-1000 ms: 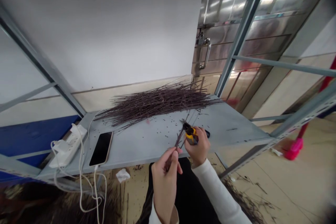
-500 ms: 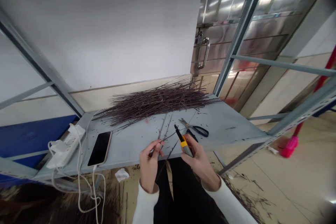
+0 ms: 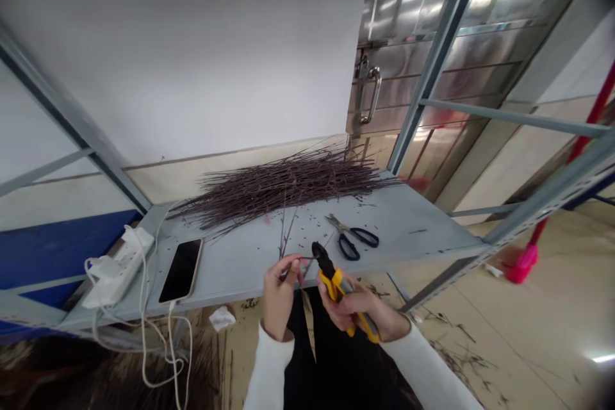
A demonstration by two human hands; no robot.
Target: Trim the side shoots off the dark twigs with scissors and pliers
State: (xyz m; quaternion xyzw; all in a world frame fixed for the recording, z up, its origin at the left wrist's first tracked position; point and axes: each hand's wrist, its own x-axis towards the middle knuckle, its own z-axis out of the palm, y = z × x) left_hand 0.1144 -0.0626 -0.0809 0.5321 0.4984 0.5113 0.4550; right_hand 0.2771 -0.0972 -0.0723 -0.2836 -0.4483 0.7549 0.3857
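Observation:
My left hand (image 3: pixel 278 298) pinches a thin dark branching twig (image 3: pixel 287 236) over the front edge of the shelf. Some of its stems point away toward the back, and one runs sideways toward my right hand. My right hand (image 3: pixel 368 311) is wrapped round a pair of cutting pliers (image 3: pixel 342 285) with yellow and grey handles. Their black jaws are at the tip of the sideways stem; whether they touch it I cannot tell. Just beyond the pliers, scissors (image 3: pixel 353 237) with dark blue handles lie with their loops apart.
A large heap of dark twigs (image 3: pixel 288 182) lies along the back of the grey shelf (image 3: pixel 408 224). At the left are a phone (image 3: pixel 181 270) on a white cable and a power strip (image 3: pixel 120 269). Metal posts (image 3: pixel 427 70) frame the shelf. Twig scraps litter the floor.
The pliers have turned in my right hand, so their handles show spread and their jaws have come down to the twig. My left hand has shifted slightly right with the twig.

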